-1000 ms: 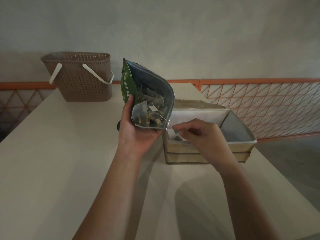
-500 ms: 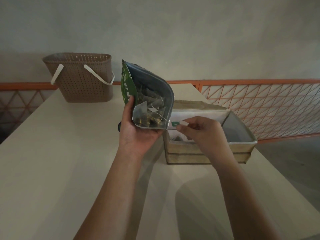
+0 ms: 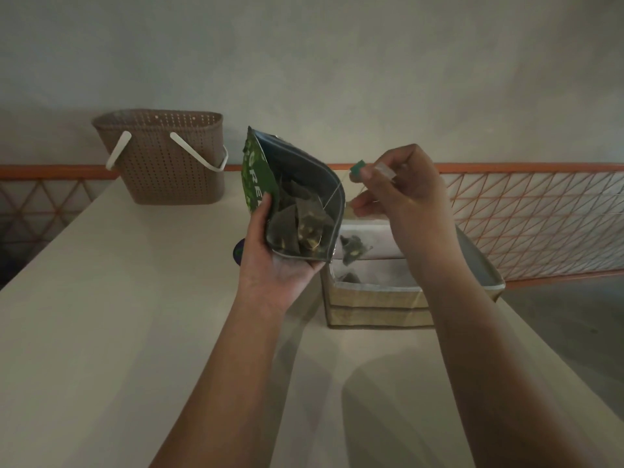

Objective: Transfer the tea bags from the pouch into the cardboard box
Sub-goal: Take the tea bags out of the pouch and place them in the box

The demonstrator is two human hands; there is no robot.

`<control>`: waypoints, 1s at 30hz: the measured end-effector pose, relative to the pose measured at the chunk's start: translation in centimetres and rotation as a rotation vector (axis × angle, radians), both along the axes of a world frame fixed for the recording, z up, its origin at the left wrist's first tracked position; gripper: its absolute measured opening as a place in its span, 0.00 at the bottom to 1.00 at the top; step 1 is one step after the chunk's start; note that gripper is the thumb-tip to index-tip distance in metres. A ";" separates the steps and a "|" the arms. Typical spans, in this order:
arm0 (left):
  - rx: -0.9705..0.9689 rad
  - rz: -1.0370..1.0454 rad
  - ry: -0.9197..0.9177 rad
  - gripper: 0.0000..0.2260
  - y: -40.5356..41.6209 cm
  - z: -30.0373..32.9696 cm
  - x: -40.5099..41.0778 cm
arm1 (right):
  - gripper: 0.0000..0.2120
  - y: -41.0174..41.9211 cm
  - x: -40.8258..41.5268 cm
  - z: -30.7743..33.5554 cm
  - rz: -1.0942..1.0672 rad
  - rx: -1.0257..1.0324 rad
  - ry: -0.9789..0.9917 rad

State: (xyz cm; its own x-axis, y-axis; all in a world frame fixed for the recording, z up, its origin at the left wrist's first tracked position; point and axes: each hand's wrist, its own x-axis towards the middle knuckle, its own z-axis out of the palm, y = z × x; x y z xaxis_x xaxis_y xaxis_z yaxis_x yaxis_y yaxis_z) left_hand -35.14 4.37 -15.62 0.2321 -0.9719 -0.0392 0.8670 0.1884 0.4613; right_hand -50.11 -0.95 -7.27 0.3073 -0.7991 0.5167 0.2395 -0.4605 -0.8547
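My left hand (image 3: 270, 268) grips the open green pouch (image 3: 258, 179) upright, its mouth turned to the right. Several pyramid tea bags (image 3: 305, 224) show inside it. Just right of the pouch stands the cardboard box (image 3: 374, 310), open at the top. My right hand (image 3: 401, 197) is raised above the box and pinches a green tag (image 3: 357, 167). Thin strings run down from the tag toward the pouch mouth. A tea bag (image 3: 351, 251) hangs in front of the box's far inner wall. Another tea bag (image 3: 351, 276) lies lower inside the box.
A brown perforated basket (image 3: 162, 160) with white handles stands at the table's far left. A small dark round object (image 3: 238, 253) lies behind my left hand. An orange lattice railing (image 3: 540, 217) runs along the right, past the table edge.
My right hand has risen from inside the box to above it, lifting the green tag and its string. The pouch in my left hand has barely moved.
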 end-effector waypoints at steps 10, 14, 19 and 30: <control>0.005 0.003 -0.048 0.26 -0.2 -0.2 -0.1 | 0.05 -1.1 -1.1 -0.1 -0.083 0.052 -0.121; 0.009 -0.001 -0.066 0.28 -0.2 0.2 -0.2 | 0.05 -1.7 -1.3 -1.2 -0.069 0.094 0.031; 0.012 -0.001 -0.045 0.31 -0.2 0.4 -0.3 | 0.06 -2.1 -1.4 -3.3 -0.130 0.091 0.334; 0.052 0.042 -0.098 0.28 0.2 0.8 -0.6 | 0.11 0.1 -0.6 -4.0 -0.261 -0.152 0.278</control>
